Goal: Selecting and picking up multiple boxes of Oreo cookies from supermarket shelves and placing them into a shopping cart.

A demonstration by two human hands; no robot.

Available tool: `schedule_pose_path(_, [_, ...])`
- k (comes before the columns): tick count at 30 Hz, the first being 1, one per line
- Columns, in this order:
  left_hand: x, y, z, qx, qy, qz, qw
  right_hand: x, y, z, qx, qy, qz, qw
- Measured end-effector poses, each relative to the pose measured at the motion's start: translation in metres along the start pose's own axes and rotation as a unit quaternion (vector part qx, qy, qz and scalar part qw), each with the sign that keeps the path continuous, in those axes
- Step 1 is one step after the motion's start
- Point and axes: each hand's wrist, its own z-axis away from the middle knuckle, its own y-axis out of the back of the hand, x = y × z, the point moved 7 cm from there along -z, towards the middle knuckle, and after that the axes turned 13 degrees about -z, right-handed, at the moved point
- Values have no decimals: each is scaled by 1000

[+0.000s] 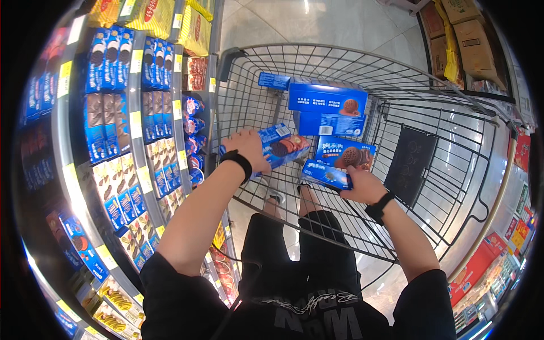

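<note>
Head view, looking down into a wire shopping cart point(453, 141) parked against a supermarket shelf point(136, 124) stocked with blue biscuit packs. My left hand point(249, 148) is closed around one end of a blue sandwich-biscuit box point(283, 146), holding it over the cart's basket near the left wall; my right hand point(362, 187) is clamped on a second, smaller blue biscuit box point(327, 174), held low over the basket floor. The two hands are apart, each with its own box, and each wrist wears a black band. Deeper in the basket lie three more blue boxes: a large one point(328, 99) at the far end, one point(331, 123) beneath it and one point(345, 154) just beside the right hand's box. A dark folded child-seat flap point(411, 161) leans on the right wall. Risks, as I judge them: the left box is gripped at one end only, so it could pivot and slip, landing on a corner against the wire; the smaller box could knock the neighbouring one askew if lowered carelessly; thin cartons may dent on the grid.
</note>
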Motion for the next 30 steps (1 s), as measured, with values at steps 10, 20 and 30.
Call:
schedule_pose_path(10, [-17, -9, 89, 20, -91, 545, 833, -49, 23, 69, 76, 40, -531, 843])
schedule_pose_path(20, [77, -52, 125, -72, -246, 745, 616, -121, -24, 84, 255, 185, -477, 820])
schedule_pose_path(30, [61, -46, 126, 69, -356, 592, 720, -134, -36, 96, 222, 229, -525, 789])
